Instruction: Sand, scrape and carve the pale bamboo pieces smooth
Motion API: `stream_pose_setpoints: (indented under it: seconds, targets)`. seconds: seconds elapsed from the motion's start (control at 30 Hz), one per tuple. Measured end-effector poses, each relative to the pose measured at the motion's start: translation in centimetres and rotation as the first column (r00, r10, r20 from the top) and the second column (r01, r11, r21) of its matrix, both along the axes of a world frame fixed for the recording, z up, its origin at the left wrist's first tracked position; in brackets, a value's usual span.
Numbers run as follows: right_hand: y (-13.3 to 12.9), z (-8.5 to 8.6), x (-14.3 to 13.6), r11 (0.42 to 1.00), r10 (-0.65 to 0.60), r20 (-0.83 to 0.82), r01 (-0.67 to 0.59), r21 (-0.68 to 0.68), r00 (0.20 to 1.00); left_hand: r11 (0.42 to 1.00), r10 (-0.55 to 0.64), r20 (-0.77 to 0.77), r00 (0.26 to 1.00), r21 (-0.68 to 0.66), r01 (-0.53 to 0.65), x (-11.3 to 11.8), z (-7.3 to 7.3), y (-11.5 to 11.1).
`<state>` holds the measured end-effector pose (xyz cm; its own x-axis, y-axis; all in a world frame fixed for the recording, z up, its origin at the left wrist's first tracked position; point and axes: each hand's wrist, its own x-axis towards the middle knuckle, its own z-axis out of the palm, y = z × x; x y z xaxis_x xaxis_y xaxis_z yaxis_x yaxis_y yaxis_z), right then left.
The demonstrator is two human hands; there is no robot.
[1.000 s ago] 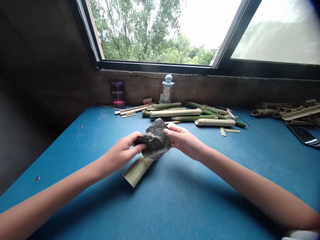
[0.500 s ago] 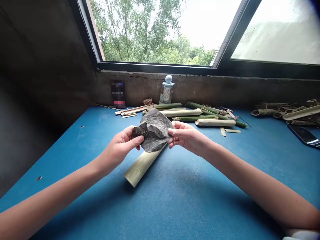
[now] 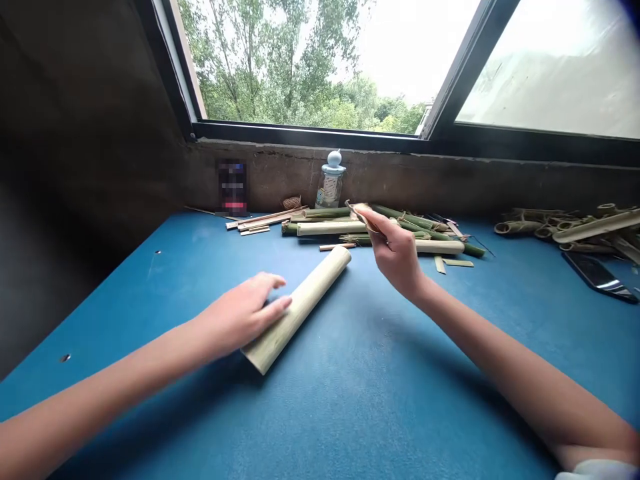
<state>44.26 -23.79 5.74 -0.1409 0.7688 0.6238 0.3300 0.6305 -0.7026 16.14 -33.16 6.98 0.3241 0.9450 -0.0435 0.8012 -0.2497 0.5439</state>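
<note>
A pale split length of bamboo (image 3: pixel 313 288) lies slantwise on the blue table (image 3: pixel 380 387), its near end toward me. My left hand (image 3: pixel 250 308) is over its near half with thumb and fingers apart; whether it touches the bamboo I cannot tell. Raised to the right of the bamboo's far end, my right hand (image 3: pixel 397 253) is closed on a worn piece of sandpaper (image 3: pixel 361 212). The sandpaper is seen nearly edge-on, its tan backing showing, and the fingers hide much of it.
Behind the hands lie several green and pale bamboo pieces (image 3: pixel 330 229) and thin strips (image 3: pixel 270 219). A jar with a blue lid (image 3: pixel 330 183) stands by the wall. More bamboo (image 3: pixel 600 230) and a phone (image 3: pixel 597 275) are at the right.
My left hand has let go of the sandpaper and come down toward the bamboo. The right hand has carried the sandpaper right and up, turning it edge-on.
</note>
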Motion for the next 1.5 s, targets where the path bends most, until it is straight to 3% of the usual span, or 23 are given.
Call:
stream_pose_setpoints:
  seconds: [0.1,0.17,0.23,0.3,0.37,0.43,0.53,0.6,0.67,0.7,0.73,0.83,0.9,0.97,1.03,1.1,1.17,1.27,1.33,1.4,1.43,1.47,1.5]
  targets:
    - [1.7,-1.9,0.9,0.997,0.073,0.269,-0.077,0.003,0.960,0.991,-0.130,-0.278,0.952,-0.008,0.133,0.9,0.5,-2.2]
    - [2.2,-3.3,0.6,0.980,0.200,0.360,-0.190,-0.064,0.911,0.973,-0.156,-0.341,0.927,0.110,0.204,1.4,0.2,-3.5]
    - [2.5,-4.2,0.4,0.961,0.277,0.406,-0.258,-0.103,0.871,0.908,-0.225,-0.265,0.938,0.292,0.300,1.5,-0.6,-4.0]
    - [2.8,-4.4,0.4,0.950,0.310,0.432,-0.288,-0.116,0.847,0.809,-0.388,-0.117,0.914,0.432,0.399,1.4,-1.6,-4.0]
    - [2.8,-4.2,0.6,0.945,0.324,0.447,-0.305,-0.116,0.834,0.735,-0.553,0.000,0.833,0.471,0.488,1.3,-2.5,-3.7]
    - [2.0,-3.8,0.3,0.942,0.332,0.458,-0.316,-0.113,0.825,0.715,-0.630,0.056,0.775,0.432,0.550,1.2,-3.0,-3.3]
    - [-1.1,-3.6,-1.7,0.913,0.396,0.458,-0.396,-0.101,0.796,0.733,-0.652,0.099,0.752,0.338,0.591,1.3,-2.8,-3.0]
    - [-3.0,-3.7,-3.1,0.859,0.482,0.447,-0.507,-0.071,0.754,0.734,-0.659,0.104,0.745,0.305,0.607,1.3,-2.3,-3.0]
    - [-3.3,-3.9,-3.4,0.808,0.545,0.431,-0.587,-0.043,0.719,0.719,-0.674,0.078,0.734,0.295,0.629,1.3,-1.7,-3.1]
    - [-2.7,-4.0,-3.0,0.812,0.541,0.418,-0.582,-0.034,0.730,0.713,-0.680,0.062,0.730,0.289,0.639,1.3,-1.5,-3.2]
    - [-1.7,-4.2,-2.4,0.835,0.514,0.407,-0.549,-0.037,0.755,0.708,-0.685,0.051,0.727,0.282,0.647,1.3,-1.4,-3.2]
    - [0.8,-4.6,-0.3,0.961,0.267,0.381,-0.272,-0.043,0.885,0.700,-0.686,0.073,0.724,0.336,0.630,1.4,-1.7,-3.3]
    - [0.3,-4.8,-0.6,0.980,0.182,0.401,-0.198,-0.001,0.898,0.688,-0.687,0.093,0.720,0.404,0.604,1.4,-2.2,-3.3]
    - [-2.1,-4.8,-2.3,0.955,0.222,0.472,-0.288,0.072,0.853,0.673,-0.690,0.094,0.718,0.449,0.588,1.5,-2.6,-3.3]
    - [-4.3,-4.7,-4.1,0.861,0.382,0.537,-0.500,0.088,0.752,0.656,-0.694,0.076,0.716,0.475,0.586,1.5,-2.8,-3.3]
    - [-4.4,-4.5,-4.4,0.784,0.491,0.536,-0.617,0.071,0.686,0.627,-0.707,0.055,0.705,0.511,0.588,1.4,-2.9,-3.3]
    - [-2.2,-4.6,-3.1,0.820,0.469,0.500,-0.569,0.059,0.728,0.574,-0.731,0.006,0.682,0.546,0.611,1.3,-3.0,-3.3]
    - [1.0,-4.8,-0.6,0.946,0.263,0.440,-0.319,0.059,0.859,0.481,-0.757,-0.106,0.645,0.578,0.660,1.3,-3.2,-3.1]
    - [0.2,-4.6,-0.8,0.952,0.261,0.393,-0.302,0.047,0.882,0.439,-0.749,-0.163,0.642,0.603,0.666,1.3,-3.4,-3.0]
    - [-2.9,-4.1,-2.7,0.897,0.403,0.342,-0.441,0.037,0.849,0.420,-0.727,-0.195,0.658,0.632,0.652,1.5,-3.6,-3.0]
    - [-4.8,-3.8,-4.0,0.828,0.520,0.332,-0.560,0.031,0.787,0.403,-0.720,-0.214,0.660,0.646,0.649,1.5,-3.6,-3.0]
    - [-6.3,-3.6,-5.1,0.776,0.586,0.342,-0.631,0.024,0.734,0.388,-0.714,-0.230,0.661,0.655,0.648,1.5,-3.7,-3.1]
    - [-7.3,-3.5,-5.9,0.760,0.603,0.347,-0.649,0.025,0.719,0.374,-0.711,-0.243,0.660,0.664,0.648,1.5,-3.7,-3.2]
